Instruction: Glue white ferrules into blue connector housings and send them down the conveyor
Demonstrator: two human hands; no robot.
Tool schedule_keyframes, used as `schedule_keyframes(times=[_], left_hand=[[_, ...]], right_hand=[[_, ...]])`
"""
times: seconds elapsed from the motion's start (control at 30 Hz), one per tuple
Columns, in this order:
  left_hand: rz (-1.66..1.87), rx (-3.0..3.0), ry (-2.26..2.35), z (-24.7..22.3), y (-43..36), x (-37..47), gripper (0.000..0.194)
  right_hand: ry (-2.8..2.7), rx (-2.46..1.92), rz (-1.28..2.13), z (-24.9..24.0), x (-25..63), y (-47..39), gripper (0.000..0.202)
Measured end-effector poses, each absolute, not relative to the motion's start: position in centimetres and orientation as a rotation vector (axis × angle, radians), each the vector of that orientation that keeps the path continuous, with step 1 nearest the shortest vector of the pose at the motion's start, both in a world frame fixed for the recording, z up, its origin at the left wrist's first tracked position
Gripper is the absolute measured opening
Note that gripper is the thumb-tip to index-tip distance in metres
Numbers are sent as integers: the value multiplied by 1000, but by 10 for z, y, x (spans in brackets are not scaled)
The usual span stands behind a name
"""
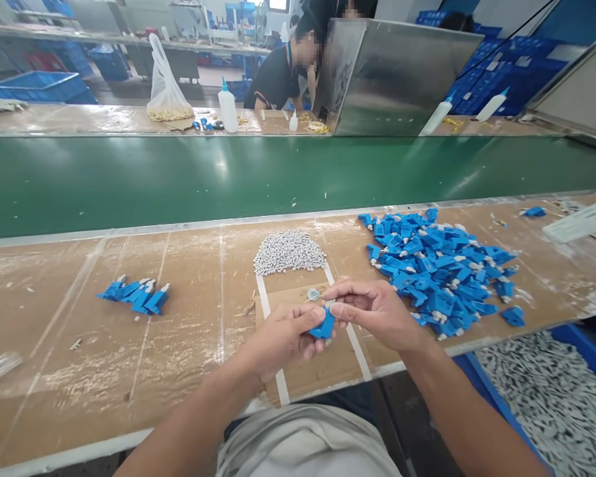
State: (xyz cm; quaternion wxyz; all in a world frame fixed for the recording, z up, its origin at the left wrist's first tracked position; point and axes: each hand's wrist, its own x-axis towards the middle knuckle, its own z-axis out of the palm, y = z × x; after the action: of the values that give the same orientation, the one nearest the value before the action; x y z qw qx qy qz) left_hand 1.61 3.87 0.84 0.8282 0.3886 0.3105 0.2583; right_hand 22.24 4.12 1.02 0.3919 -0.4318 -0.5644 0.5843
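Blue piece [322,326]: located between the two hands, above the near part of the bench. Left hand [297,328]: thumb and fingers closed on the piece from the left. Right hand [375,310]: fingertips at its upper end; whether they grip it or a smaller part cannot be told. Risk: a fingertip hold on so small a piece could slip if pressed off-centre.

Near right, below the bench edge, a bin [496,399] holds many small dark and pale parts. The blue heap [437,271] comes close to that edge beside the right wrist; a sideways sweep of the forearm could send pieces into the bin.

Left: a small blue group [142,299]. Just beyond the fingers, a round disc [313,293], exposed to a knock. Farther, loose grey pellets [291,252], liable to scatter if brushed. Beyond, a green belt [228,179].
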Motion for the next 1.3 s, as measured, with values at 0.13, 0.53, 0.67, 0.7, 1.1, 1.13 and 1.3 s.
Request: schedule_keyframes(times=[0.13, 0.53, 0.67, 0.7, 1.1, 1.13, 1.3], left_hand=[[659, 562, 698, -1, 30, -1, 31], [875, 353, 788, -22, 22, -19, 23], [875, 352, 796, -23, 22, -19, 26], [875, 352, 799, -24, 22, -19, 26], [830, 345, 741, -32, 13, -6, 25], [816, 341, 728, -32, 12, -4, 26], [758, 324, 652, -26, 8, 7, 28]], right_hand=[[-1322, -1294, 1352, -15, 226, 30, 37], [-1506, -1429, 1154, -67, 213, 5, 26], [-1733, -1329, 902, -60, 212, 3, 15], [-1807, -1298, 847, -57, 213, 1, 15], [-1634, -1340, 914, -36, 224, -3, 13], [-1570, -1330, 889, -33, 224, -2, 11], [-1406, -1240, 730, -12, 213, -2, 5]])
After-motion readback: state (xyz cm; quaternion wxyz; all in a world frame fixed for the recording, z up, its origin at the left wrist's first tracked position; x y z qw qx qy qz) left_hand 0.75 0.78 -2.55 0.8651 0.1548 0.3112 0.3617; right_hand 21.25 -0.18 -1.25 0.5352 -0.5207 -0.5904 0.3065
